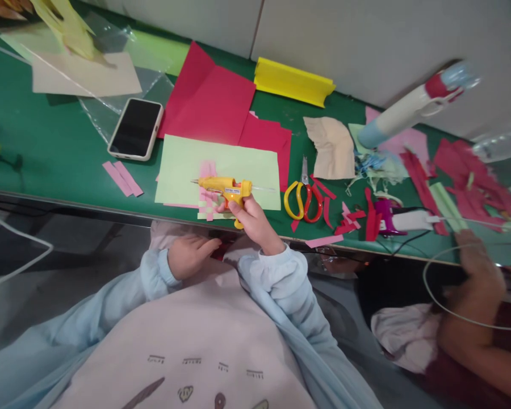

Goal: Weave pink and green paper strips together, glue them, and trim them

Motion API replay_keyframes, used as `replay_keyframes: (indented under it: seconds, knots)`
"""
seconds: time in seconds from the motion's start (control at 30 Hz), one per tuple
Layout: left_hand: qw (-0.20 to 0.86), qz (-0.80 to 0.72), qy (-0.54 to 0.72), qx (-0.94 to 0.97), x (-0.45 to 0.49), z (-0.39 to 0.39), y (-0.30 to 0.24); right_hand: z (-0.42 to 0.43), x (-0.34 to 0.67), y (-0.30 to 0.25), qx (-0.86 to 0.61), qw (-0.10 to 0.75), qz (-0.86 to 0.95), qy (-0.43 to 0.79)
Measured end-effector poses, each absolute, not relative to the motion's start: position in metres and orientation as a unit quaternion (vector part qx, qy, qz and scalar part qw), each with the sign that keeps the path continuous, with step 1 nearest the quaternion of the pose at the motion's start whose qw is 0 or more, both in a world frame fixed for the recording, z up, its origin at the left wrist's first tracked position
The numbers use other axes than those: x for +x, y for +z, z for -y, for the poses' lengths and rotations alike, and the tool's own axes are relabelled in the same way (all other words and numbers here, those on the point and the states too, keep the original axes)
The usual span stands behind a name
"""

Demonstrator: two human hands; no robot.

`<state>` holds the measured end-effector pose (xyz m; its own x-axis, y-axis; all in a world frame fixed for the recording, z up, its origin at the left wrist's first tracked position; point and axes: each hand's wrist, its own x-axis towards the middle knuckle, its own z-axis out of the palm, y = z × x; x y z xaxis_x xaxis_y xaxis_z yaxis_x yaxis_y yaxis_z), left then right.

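Your yellow glue gun (221,183) is over the pink-and-green woven patch (204,209), nozzle pointing left, clear stick out the back; can't tell if gun & patch touch. Your R hand (258,221) is wrapped round its grip; your L hand (189,255) lies just off the near edge of the counter (68,162), palm hidden, so can't tell if it holds anything. Patch sits across the near edge of a pale green sheet (179,165). Progress, est.: partway, some strips interlaced, w/ two pink strips (118,179) loose to the left, prob. unused. Scissors (305,177) right of sheet, red paper (208,102) far side. Text: gun's white label & your shirt's (187,318) print, both too small to read.
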<state>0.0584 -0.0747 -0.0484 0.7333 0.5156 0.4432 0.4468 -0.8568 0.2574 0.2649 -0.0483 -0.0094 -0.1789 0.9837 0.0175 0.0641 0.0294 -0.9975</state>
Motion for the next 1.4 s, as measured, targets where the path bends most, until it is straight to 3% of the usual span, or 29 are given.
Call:
replay_keyframes:
  seconds: [0.2,0.4,0.7,1.1,1.4]
  knots:
    - [0.044,-0.202,0.316,0.926,0.060,0.064,-0.019,0.053,0.273,0.018,-0.465,0.491,0.542,0.500]
    - [0.068,-0.277,0.320,0.904,0.064,0.043,0.002,0.061,0.289,0.031,-0.502,0.502,0.536,0.457]
    - [0.105,-0.388,0.161,0.901,0.085,-0.008,0.007,0.065,0.301,0.030,-0.509,0.532,0.502,0.453]
    - [0.126,-0.408,0.151,0.892,0.089,-0.005,0.003,0.071,0.315,0.025,-0.528,0.534,0.484,0.449]
    - [0.132,-0.414,0.133,0.891,0.090,-0.001,0.006,0.074,0.322,0.016,-0.629,0.472,0.520,0.333]
